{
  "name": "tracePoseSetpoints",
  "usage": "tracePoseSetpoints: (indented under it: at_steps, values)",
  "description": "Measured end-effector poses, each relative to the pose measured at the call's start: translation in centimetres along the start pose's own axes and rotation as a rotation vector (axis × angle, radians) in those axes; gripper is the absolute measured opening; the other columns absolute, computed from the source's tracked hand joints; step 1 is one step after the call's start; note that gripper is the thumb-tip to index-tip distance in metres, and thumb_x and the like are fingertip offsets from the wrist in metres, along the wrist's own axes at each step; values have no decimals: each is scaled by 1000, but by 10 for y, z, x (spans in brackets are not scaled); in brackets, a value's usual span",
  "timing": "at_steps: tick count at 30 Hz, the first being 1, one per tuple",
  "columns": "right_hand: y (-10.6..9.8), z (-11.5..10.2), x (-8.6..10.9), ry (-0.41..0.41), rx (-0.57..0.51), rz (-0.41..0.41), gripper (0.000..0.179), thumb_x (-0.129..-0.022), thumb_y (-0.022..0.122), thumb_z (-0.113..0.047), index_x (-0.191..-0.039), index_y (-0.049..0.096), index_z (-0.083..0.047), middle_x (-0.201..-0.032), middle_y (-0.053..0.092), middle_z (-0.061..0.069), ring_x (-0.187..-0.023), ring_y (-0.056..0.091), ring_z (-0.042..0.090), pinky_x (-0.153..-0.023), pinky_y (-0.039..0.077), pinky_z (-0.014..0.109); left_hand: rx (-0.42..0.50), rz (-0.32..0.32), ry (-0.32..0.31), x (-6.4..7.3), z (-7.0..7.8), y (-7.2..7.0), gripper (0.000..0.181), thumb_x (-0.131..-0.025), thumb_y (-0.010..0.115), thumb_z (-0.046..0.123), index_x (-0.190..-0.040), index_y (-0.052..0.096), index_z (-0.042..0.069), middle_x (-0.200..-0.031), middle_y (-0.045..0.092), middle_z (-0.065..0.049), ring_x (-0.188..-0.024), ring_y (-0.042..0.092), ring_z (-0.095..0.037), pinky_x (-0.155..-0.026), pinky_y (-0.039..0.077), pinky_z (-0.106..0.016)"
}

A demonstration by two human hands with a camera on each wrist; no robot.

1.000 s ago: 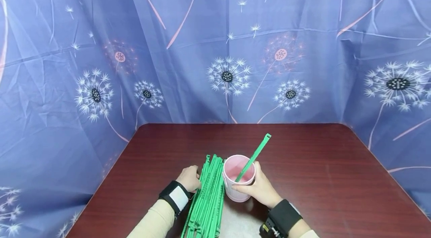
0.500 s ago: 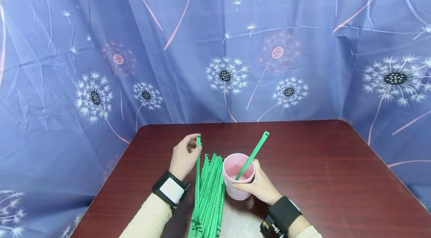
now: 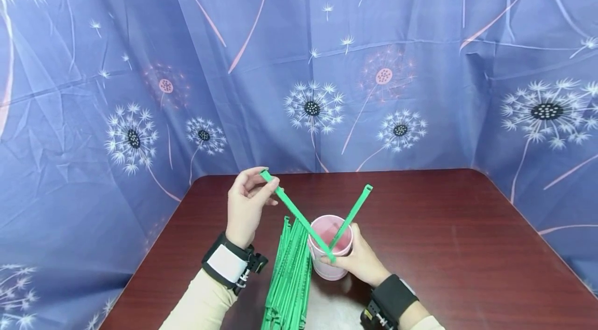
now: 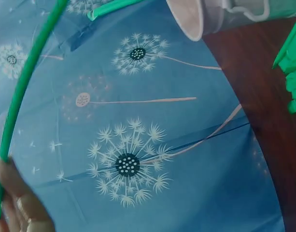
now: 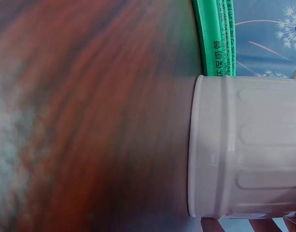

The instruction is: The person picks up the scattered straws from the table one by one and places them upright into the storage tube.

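My left hand (image 3: 244, 204) pinches one end of a green wrapped straw (image 3: 299, 214), held slanting down to the right. The straw's lower end overlaps the front rim of a small pink bucket (image 3: 328, 271) in the head view. The bucket stands upright, and my right hand (image 3: 362, 261) grips its right side. Inside it leans another green wrapped straw (image 3: 353, 211), its upper end well above the rim. A pile of green wrapped straws (image 3: 288, 283) lies left of the bucket. In the left wrist view, the held straw (image 4: 23, 87) runs up from my fingertips.
The dark red-brown table (image 3: 444, 247) extends to the right and behind the bucket. A blue curtain (image 3: 261, 127) with dandelion prints hangs around its back and sides. Both wrists wear black straps with cameras.
My left hand has picked a straw from the pile, lifted it up and away, and swung its lower end right to the bucket. My right hand stays on the bucket.
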State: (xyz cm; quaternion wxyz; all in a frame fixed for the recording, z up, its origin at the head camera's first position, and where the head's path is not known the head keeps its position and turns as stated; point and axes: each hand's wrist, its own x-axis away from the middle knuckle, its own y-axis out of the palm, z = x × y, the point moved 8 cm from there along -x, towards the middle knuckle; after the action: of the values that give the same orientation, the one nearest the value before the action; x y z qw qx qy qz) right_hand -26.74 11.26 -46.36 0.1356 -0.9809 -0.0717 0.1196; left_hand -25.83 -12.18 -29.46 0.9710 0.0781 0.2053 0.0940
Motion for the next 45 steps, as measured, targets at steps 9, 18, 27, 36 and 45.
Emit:
tracePoseSetpoints:
  at_steps: [9,18,27,36,45]
  values:
    - [0,1,0,-1,-4,-6,83,-62,93,-23,-128,46,-4,-118,64,10,-110,61,25,-99,47,50,10,94,74,2,-5,-13,34,-86,74,7,-118,62,1,-90,70,0,-73,70,-12,-59,59,-27]
    - [-1,1,1,-2,7,-7,85,-63,92,-22,-130,45,-2,-118,64,13,-110,62,26,-99,47,49,-271,-96,161,19,-29,14,30,-86,76,18,-109,72,0,-89,73,-12,-70,69,-12,-58,60,-36]
    - [1,-1,-1,4,-30,-15,90,-64,92,-16,-137,41,-1,-126,61,15,-115,59,27,-102,45,50,-612,-302,188,36,-63,33,57,-92,69,26,-145,56,12,-107,75,-9,-84,72,-19,-67,58,-37]
    - [4,1,-1,-15,-41,-61,90,-67,90,-16,-139,39,0,-128,60,17,-117,59,32,-101,46,49,-787,-434,-63,42,-103,18,107,-87,72,41,-161,7,0,-136,56,-33,-119,59,-48,-94,48,-62]
    - [2,-2,0,-28,-25,-113,90,-69,89,-19,-140,37,-3,-129,61,18,-120,58,34,-103,44,48,-1039,-586,-159,52,-139,0,88,-76,83,19,-143,40,-18,-127,55,-41,-116,54,-56,-98,46,-63]
